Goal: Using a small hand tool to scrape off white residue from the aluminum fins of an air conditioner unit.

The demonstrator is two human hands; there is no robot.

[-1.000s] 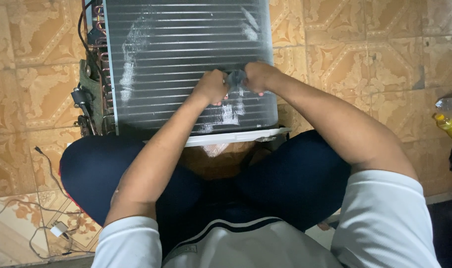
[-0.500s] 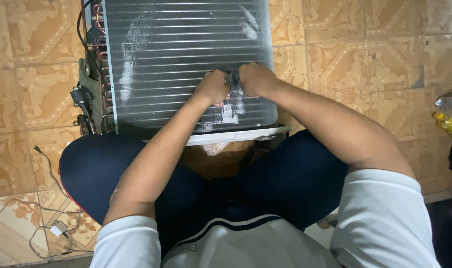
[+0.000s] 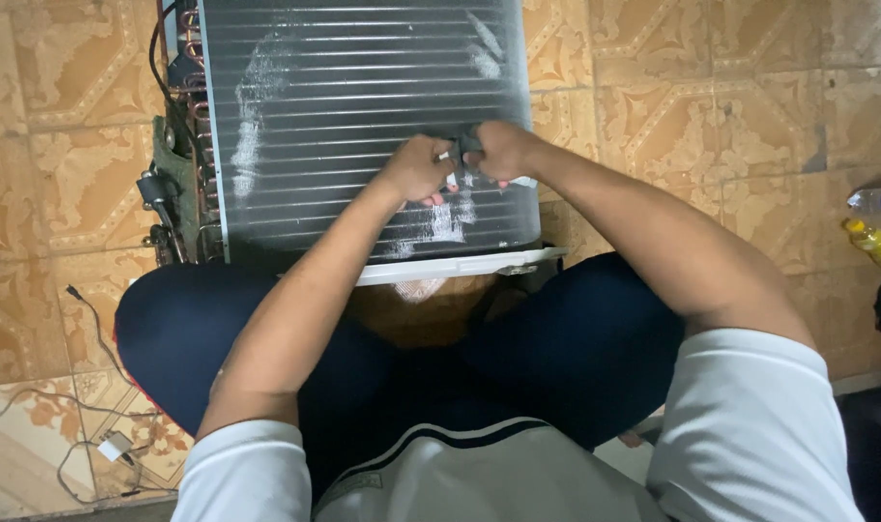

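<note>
A finned metal coil panel point(image 3: 363, 106) of an air-conditioner unit lies on the floor before my crossed legs, with pale scraped patches on its dusty fins. My left hand point(image 3: 416, 169) and my right hand point(image 3: 498, 150) meet over the panel's lower right part. Both are closed around a small dark tool point(image 3: 466, 147) with a pale tip, pressed against the fins. Most of the tool is hidden by my fingers.
Copper tubing and black wiring point(image 3: 174, 164) run along the panel's left side. A white base edge point(image 3: 460, 266) sits by my knees. Loose cables and a small plug point(image 3: 112, 445) lie at lower left. A yellow bottle point(image 3: 873, 244) and a clear one point(image 3: 875, 200) stand at right.
Both hands have shifted slightly along the fins, staying together on the tool. The panel has not moved.
</note>
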